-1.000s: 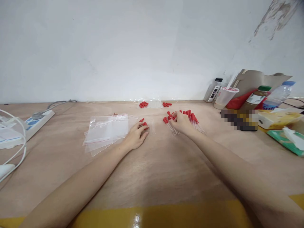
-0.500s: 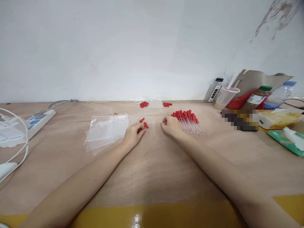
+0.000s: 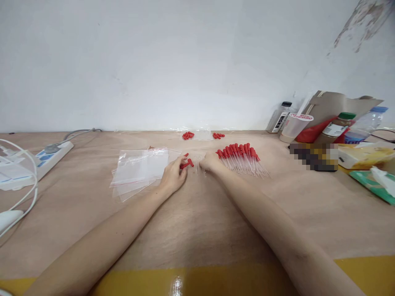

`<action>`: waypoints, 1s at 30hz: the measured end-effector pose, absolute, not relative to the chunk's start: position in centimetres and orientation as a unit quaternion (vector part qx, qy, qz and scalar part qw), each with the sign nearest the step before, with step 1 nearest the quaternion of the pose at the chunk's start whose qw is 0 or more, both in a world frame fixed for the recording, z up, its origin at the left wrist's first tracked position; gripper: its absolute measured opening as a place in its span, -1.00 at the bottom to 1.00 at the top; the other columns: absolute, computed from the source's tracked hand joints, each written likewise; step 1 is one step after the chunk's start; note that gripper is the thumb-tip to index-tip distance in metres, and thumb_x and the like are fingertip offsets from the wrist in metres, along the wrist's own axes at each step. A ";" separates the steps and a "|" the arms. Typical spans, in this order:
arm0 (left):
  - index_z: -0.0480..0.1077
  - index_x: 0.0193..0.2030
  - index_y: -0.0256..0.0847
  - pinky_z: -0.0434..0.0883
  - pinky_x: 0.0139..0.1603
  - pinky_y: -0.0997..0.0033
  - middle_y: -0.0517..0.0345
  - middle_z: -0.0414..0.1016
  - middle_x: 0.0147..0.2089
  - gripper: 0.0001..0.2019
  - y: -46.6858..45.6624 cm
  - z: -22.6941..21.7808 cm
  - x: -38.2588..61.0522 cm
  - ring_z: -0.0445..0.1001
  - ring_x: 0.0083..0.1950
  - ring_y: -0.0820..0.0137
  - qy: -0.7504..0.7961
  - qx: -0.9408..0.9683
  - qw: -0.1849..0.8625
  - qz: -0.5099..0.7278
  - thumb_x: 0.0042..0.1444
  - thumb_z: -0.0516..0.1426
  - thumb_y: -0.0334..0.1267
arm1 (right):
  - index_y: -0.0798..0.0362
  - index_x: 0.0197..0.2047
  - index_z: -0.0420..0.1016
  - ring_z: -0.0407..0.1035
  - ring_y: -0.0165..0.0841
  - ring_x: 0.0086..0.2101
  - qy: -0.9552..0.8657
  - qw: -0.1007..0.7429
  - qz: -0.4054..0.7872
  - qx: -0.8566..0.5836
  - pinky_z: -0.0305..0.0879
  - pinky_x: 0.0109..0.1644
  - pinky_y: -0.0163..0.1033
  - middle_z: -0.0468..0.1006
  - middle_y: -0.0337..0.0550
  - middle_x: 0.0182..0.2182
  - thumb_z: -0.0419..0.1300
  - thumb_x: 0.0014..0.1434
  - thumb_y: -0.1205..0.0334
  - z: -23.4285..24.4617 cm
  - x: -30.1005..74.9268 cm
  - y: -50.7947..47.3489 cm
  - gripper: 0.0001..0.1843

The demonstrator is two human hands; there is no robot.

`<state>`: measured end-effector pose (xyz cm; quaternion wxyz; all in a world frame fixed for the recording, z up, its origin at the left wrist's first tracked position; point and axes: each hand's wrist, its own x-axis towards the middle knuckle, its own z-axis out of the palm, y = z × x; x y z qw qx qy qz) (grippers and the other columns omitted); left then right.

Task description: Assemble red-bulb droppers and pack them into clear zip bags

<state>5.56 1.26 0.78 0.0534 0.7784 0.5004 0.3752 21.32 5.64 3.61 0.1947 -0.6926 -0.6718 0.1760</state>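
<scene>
My left hand (image 3: 174, 174) is closed at the thumb and forefinger, with a red rubber bulb (image 3: 184, 166) between them. Another loose red bulb (image 3: 190, 163) lies just past its fingertips, and one more shows behind the forefinger. My right hand (image 3: 210, 162) pinches downward at a thin clear tube (image 3: 204, 172), whose lower end sticks out below the fingers. Beside it lies another clear tube (image 3: 197, 168). To the right of that hand, droppers with red bulbs (image 3: 239, 154) rest side by side in a row, tips toward me.
Clear zip bags (image 3: 138, 168) overlap to the left. At the wall are small piles of red bulbs (image 3: 188, 135) and a clear plastic bag (image 3: 203, 135). A power strip (image 3: 55, 154) is far left; a cup (image 3: 294, 127), bottles (image 3: 338, 127) and tissue packs (image 3: 365, 156) stand right.
My right hand has moved left from the row of droppers onto the clear tubes, uncovering the row's left end. My left fingers have closed on a red bulb.
</scene>
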 end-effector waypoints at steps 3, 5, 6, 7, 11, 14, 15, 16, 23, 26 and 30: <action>0.32 -0.10 -0.18 0.41 -0.18 0.37 0.10 0.42 -0.17 -0.73 1.2 0.7 5.5 0.43 -0.18 0.36 0.471 0.796 0.032 0.379 0.04 0.02 -0.43 | 0.22 -0.31 0.48 0.42 -0.19 -0.34 -0.675 0.200 0.181 -0.687 0.26 -0.41 -0.28 0.51 0.14 -0.36 0.16 -0.12 0.38 4.0 21.8 5.2 -0.77; 0.36 -0.14 -0.18 0.41 -0.19 0.38 0.10 0.41 -0.20 -0.78 1.2 0.8 5.4 0.42 -0.20 0.37 0.458 0.801 0.021 0.384 0.07 0.02 -0.40 | 0.21 -0.26 0.47 0.41 -0.22 -0.31 -0.676 0.212 0.177 -0.683 0.25 -0.38 -0.28 0.51 0.12 -0.32 0.14 -0.08 0.35 4.3 22.7 4.6 -0.74; 0.37 -0.15 -0.18 0.41 -0.20 0.39 0.11 0.41 -0.22 -0.80 1.1 0.8 5.4 0.42 -0.22 0.38 0.454 0.802 0.020 0.387 0.09 0.03 -0.37 | 0.19 -0.24 0.46 0.40 -0.25 -0.31 -0.683 0.223 0.172 -0.674 0.25 -0.36 -0.29 0.51 0.08 -0.32 0.13 -0.05 0.33 4.4 23.3 4.1 -0.74; 0.38 -0.16 -0.19 0.40 -0.20 0.39 0.11 0.40 -0.24 -0.82 1.1 0.8 5.5 0.42 -0.24 0.39 0.451 0.803 0.021 0.390 0.10 0.03 -0.34 | 0.17 -0.23 0.46 0.40 -0.28 -0.31 -0.696 0.239 0.164 -0.657 0.24 -0.33 -0.29 0.51 0.03 -0.34 0.11 -0.02 0.32 4.4 24.1 3.6 -0.75; 0.39 -0.20 -0.21 0.39 -0.18 0.37 0.10 0.42 -0.24 -0.83 0.6 1.1 5.9 0.42 -0.25 0.39 0.422 0.820 0.022 0.385 0.14 0.04 -0.25 | 0.12 -0.24 0.46 0.34 -0.38 -0.35 -0.775 0.338 0.093 -0.526 0.20 -0.28 -0.31 0.48 -0.09 -0.36 0.03 0.09 0.30 3.6 27.4 1.0 -0.78; 0.39 -0.19 -0.23 0.37 -0.14 0.34 0.08 0.43 -0.24 -0.82 0.0 1.2 6.5 0.41 -0.22 0.37 0.396 0.838 0.017 0.375 0.15 0.03 -0.22 | 0.13 -0.16 0.44 0.31 -0.38 -0.33 -0.803 0.392 0.033 -0.448 0.18 -0.25 -0.29 0.43 -0.06 -0.32 -0.01 0.15 0.29 2.2 28.9 -0.5 -0.74; 0.39 -0.19 -0.23 0.37 -0.13 0.33 0.08 0.43 -0.23 -0.81 -0.2 1.3 6.6 0.41 -0.20 0.36 0.389 0.845 0.016 0.368 0.16 0.02 -0.22 | 0.12 -0.14 0.43 0.30 -0.37 -0.32 -0.807 0.402 0.020 -0.431 0.17 -0.24 -0.27 0.42 -0.07 -0.34 -0.02 0.17 0.28 1.6 29.1 -0.9 -0.73; 0.39 -0.18 -0.22 0.36 -0.12 0.32 0.08 0.44 -0.23 -0.81 -0.4 1.3 6.8 0.41 -0.19 0.36 0.380 0.852 0.016 0.360 0.16 0.02 -0.22 | 0.10 -0.13 0.43 0.30 -0.37 -0.32 -0.812 0.406 0.010 -0.419 0.16 -0.23 -0.26 0.41 -0.08 -0.35 -0.03 0.18 0.28 1.1 29.1 -1.2 -0.73; 0.37 -0.11 -0.16 0.36 -0.12 0.32 0.09 0.45 -0.20 -0.79 -0.9 1.3 6.9 0.41 -0.17 0.36 0.359 0.869 0.027 0.339 0.19 -0.01 -0.23 | 0.03 -0.12 0.44 0.30 -0.40 -0.32 -0.837 0.372 0.004 -0.401 0.06 -0.20 -0.23 0.44 -0.13 -0.33 -0.04 0.21 0.26 0.0 28.2 -1.9 -0.73; 0.37 -0.13 -0.16 0.36 -0.15 0.35 0.11 0.45 -0.23 -0.80 -1.0 1.4 6.9 0.41 -0.20 0.38 0.357 0.870 0.031 0.340 0.20 -0.02 -0.24 | 0.02 -0.11 0.44 0.30 -0.41 -0.32 -0.844 0.358 -0.003 -0.398 0.04 -0.21 -0.23 0.45 -0.14 -0.31 -0.04 0.22 0.25 0.2 28.2 -2.0 -0.73; 0.36 -0.13 -0.17 0.35 -0.14 0.35 0.12 0.44 -0.22 -0.81 -1.2 1.6 7.0 0.41 -0.20 0.38 0.347 0.873 0.043 0.339 0.20 -0.03 -0.25 | -0.04 -0.07 0.43 0.31 -0.42 -0.31 -0.848 0.348 -0.002 -0.399 0.04 -0.21 -0.24 0.45 -0.16 -0.30 -0.03 0.22 0.25 0.1 28.3 -2.0 -0.72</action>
